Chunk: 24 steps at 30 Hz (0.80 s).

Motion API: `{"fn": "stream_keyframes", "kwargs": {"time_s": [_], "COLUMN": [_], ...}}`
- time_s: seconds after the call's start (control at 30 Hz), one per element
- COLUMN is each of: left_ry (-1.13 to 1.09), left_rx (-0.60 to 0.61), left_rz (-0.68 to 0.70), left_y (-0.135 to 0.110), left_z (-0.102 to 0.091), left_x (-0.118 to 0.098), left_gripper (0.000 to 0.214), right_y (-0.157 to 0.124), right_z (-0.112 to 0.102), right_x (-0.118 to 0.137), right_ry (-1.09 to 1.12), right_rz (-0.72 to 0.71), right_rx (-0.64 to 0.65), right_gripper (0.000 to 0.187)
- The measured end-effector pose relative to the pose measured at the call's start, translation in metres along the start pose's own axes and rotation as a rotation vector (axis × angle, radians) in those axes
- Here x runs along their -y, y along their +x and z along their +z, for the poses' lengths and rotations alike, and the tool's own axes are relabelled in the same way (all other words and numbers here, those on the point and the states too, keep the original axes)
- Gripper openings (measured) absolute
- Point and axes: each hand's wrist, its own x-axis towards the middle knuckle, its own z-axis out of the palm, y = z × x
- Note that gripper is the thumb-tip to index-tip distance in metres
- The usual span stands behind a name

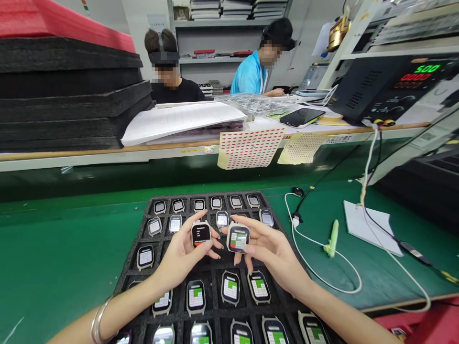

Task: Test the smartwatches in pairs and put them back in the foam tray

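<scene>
My left hand (190, 251) grips a smartwatch body (201, 233) without straps; its screen is black with small white text and a red-orange strip at the bottom, where my thumb rests. In my right hand (268, 241) is a second smartwatch body (238, 238), its screen showing green, white and red blocks, with the thumb on its lower right edge. Both are held side by side above a black foam tray (211, 305). Several more watch bodies sit in the tray's pockets, such as one with a green and white screen (196, 295). My forearms and hands hide some pockets.
A white cable (319, 282) loops right of the tray, near a green tool-like object (333, 236) and white paper (373, 227). Black foam trays (71, 95) are stacked on the shelf, with a phone (302, 117) and power supply (387, 91). Two people sit beyond.
</scene>
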Motion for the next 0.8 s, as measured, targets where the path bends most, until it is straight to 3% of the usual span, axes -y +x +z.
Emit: {"fn": "stream_keyframes", "kwargs": {"time_s": [0.33, 0.6, 0.8], "left_ry": [0.036, 0.089, 0.008], "left_rx": [0.042, -0.004, 0.067], "left_rz": [0.052, 0.036, 0.058], "left_y": [-0.0013, 0.0045, 0.0004], "left_z": [-0.0038, -0.0068, -0.007], "left_x": [0.0, 0.0038, 0.0019], "left_gripper": [0.045, 0.04, 0.062], "right_y": [-0.001, -0.0038, -0.0038], "right_z": [0.0016, 0.0012, 0.0026], "right_x": [-0.0042, 0.0015, -0.001], "right_ry": [-0.075, -0.003, -0.066], "right_rz": [0.014, 0.041, 0.059], "right_rx": [-0.059, 0.084, 0.057], "right_gripper": [0.027, 0.052, 0.049]}}
